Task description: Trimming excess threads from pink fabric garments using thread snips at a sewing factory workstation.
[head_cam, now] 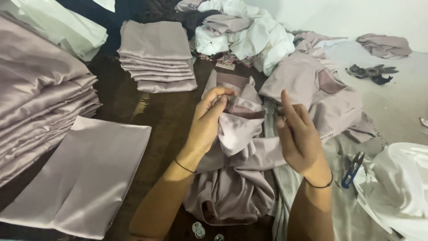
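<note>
the left hand (208, 121) pinches a fold of the mauve satin garment (236, 178) between thumb and fingertips, lifting that fold off the dark table (165, 116). the right hand (298, 136) is half closed beside it, forefinger up, thumb and fingers nipping something too small to tell, perhaps a thread at the cloth's edge. the garment lies bunched between both forearms, in the middle of the table, its lower part crumpled near the person's body. a flat folded satin piece (89, 178) lies to the left, beside a tall stack of the same cloth (40, 102). a smaller folded stack (156, 56) sits at the far side, next to a heap of white cloth (245, 33). blue thread snips (352, 169) rest on pale fabric to the right.
</note>
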